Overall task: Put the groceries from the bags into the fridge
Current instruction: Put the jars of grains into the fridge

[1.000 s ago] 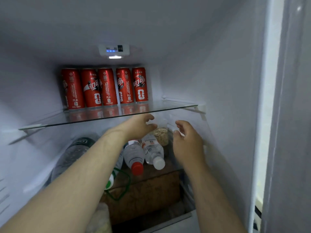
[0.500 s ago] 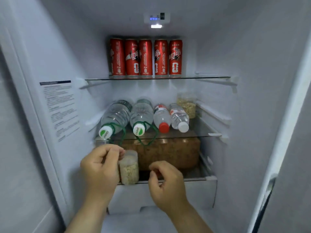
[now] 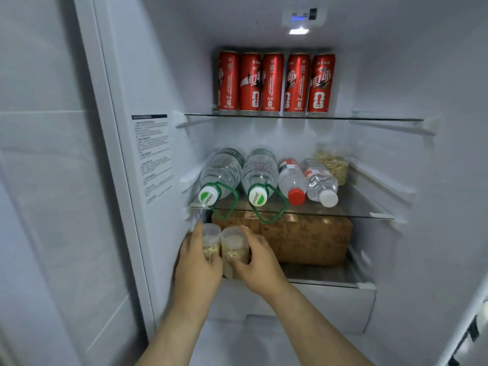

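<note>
Inside an open fridge [image 3: 422,75], seen from the person's head, both bare forearms reach in from the bottom edge of the view.

The hands sit side by side at the front left of the lowest shelf [image 3: 324,274]. Each holds one small clear tub of pale grain or flakes. The left hand [image 3: 196,262] wraps the left tub [image 3: 211,240] from its outer side, and its fingertips are hidden behind the tub. The right hand [image 3: 260,262] curls round the right tub [image 3: 235,247], with the thumb low across the front. The tubs stand upright and seem to touch each other. Their bases are covered by the hands, so I cannot tell whether they rest on the shelf.

Just right of the tubs is a brown box [image 3: 311,239]. Its print is too blurred to read.

On the glass middle shelf [image 3: 356,211] four water bottles lie on their sides, caps forward. There are two large bottles [image 3: 224,170] with green-and-white caps and green carry loops, a small red-capped bottle [image 3: 290,178], and a small white-capped bottle [image 3: 320,180]. Behind them on the right stands a clear jar [image 3: 334,162] of similar grain, partly hidden.

On the top shelf [image 3: 369,118] five red cans [image 3: 273,83] stand in a row against the back wall.

A lit control panel [image 3: 303,17] is on the ceiling. A printed sticker [image 3: 153,157] on the left wall is illegible. Below the shelves is a white drawer [image 3: 330,307], its contents unseen.
</note>
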